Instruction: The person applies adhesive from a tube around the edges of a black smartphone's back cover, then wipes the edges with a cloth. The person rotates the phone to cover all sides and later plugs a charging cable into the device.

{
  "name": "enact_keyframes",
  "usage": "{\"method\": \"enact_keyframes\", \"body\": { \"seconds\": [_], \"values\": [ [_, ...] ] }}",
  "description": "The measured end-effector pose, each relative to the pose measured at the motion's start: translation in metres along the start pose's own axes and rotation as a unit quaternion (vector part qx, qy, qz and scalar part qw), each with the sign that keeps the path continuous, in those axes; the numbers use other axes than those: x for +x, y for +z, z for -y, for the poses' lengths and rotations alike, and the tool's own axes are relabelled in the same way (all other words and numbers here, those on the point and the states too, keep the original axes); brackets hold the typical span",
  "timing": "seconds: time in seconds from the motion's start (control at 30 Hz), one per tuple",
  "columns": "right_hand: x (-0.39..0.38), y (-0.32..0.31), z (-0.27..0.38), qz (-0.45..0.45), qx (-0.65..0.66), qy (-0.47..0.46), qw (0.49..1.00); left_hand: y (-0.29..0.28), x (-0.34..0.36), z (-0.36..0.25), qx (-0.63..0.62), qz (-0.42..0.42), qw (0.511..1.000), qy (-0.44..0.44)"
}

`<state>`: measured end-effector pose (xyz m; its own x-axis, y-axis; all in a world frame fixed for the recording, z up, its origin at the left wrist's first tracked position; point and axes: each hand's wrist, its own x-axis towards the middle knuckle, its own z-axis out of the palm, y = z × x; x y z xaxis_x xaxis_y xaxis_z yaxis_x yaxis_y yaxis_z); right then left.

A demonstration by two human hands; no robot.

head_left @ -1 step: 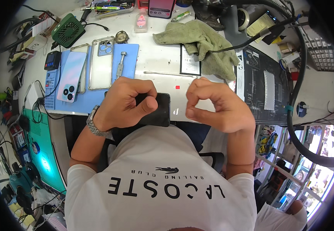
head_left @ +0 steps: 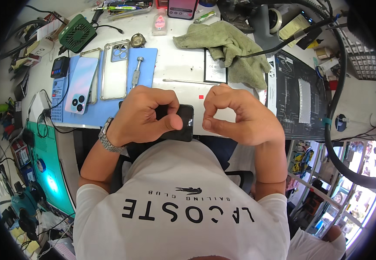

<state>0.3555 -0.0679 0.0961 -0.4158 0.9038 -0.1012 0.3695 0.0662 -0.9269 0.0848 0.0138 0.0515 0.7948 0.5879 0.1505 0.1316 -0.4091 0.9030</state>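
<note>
My left hand [head_left: 142,115] grips a black phone [head_left: 184,123] at the near edge of the white workbench [head_left: 175,65], thumb pressed on its face. Just right of the phone, my right hand [head_left: 240,115] is curled, with thumb and forefinger pinched together; I cannot tell whether anything is between them. A tiny red piece [head_left: 201,96] lies on the bench between the two hands. My own white printed shirt fills the lower part of the view.
A blue mat [head_left: 150,60] on the left holds a pale shiny phone [head_left: 82,84], a clear case [head_left: 114,73] and a metal tool [head_left: 136,71]. Behind the hands lie a thin rod [head_left: 188,81], a dark flat card [head_left: 216,71] and a green cloth [head_left: 227,41]. A black mat [head_left: 296,99] is at the right.
</note>
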Motion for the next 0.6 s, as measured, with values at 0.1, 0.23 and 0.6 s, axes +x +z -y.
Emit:
{"method": "enact_keyframes", "body": {
  "seconds": [0.1,0.23,0.6],
  "values": [
    [0.015,0.003,-0.005,0.003,-0.006,0.019,1.0,0.0,0.004,-0.002,0.044,0.018,0.999,0.002],
    [0.022,0.006,-0.012,-0.011,-0.02,0.022,0.999,0.008,0.001,-0.006,0.062,-0.025,0.996,-0.055],
    [0.031,0.034,-0.038,-0.009,0.201,-0.064,0.977,0.026,-0.015,-0.012,-0.146,-0.078,0.985,0.041]
  ]
}}
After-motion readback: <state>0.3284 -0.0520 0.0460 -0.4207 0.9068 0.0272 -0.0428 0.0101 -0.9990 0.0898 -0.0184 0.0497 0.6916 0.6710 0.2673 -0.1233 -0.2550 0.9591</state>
